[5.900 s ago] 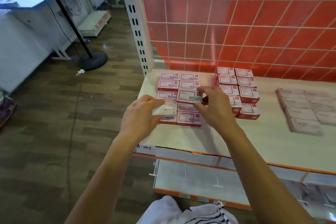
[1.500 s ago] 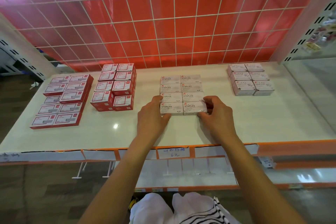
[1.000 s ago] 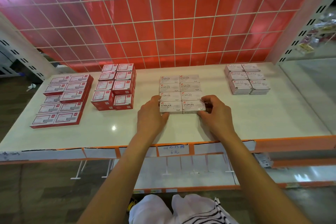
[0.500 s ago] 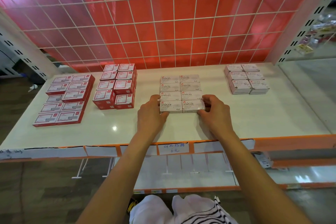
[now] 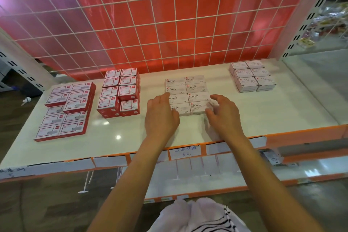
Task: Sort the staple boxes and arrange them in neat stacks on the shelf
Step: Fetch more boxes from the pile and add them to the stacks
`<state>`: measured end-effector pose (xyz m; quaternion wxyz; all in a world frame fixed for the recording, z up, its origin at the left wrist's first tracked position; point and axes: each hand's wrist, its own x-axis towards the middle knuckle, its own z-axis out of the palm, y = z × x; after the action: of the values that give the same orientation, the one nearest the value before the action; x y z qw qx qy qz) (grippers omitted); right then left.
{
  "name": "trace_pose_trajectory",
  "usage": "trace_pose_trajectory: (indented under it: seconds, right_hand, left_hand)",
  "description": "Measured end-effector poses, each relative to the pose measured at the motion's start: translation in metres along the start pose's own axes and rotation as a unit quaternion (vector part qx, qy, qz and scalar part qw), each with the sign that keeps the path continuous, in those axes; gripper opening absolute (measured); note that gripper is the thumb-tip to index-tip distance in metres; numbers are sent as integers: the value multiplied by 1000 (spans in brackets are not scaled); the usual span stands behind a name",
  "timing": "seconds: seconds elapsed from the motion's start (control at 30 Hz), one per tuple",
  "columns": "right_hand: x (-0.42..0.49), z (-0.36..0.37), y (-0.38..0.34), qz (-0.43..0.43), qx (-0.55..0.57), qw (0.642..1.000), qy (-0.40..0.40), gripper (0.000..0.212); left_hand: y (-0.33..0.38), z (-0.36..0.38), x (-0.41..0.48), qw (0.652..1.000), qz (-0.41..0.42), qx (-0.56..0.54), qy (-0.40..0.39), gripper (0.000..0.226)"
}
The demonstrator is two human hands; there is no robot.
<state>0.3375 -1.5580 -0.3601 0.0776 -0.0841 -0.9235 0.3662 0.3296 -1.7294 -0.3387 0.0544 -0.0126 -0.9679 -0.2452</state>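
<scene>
Head view: shelf (image 5: 282, 115) bears staple boxes (image 5: 120, 92) (left hand (image 5: 162, 117) at white stack (image 5: 195, 96)).

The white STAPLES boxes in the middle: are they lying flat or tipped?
Flat: the white STAPLES boxes show printed tops facing up, in two even columns.

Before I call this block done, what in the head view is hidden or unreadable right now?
- Near-left box of the white staple block: left hand covers its left end and part of the label, head view.
- Right hand: motion-blurred, head view; whether its fingers touch the block cannot be told.
- Red boxes: print too small to read, head view.
- Lower shelf: mostly hidden under the top shelf front edge.
</scene>
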Motion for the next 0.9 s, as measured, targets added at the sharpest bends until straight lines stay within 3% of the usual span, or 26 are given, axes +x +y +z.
trace_pose_trajectory:
  seconds: [0.27,0.5,0.9]
  right_hand:
    - [-15,-11,1,-9,-89,995,35,40]
    - [-39,-37,30,45,-132,988,59,45]
    - [-63,-146,144,99,-147,975,135,39]
  left_hand:
    - [33,22,9,992,127,14,-4,48]
    - [77,52,-6,968,227,62,-93,52]
    - [225,128,-43,931,337,59,-131,50]
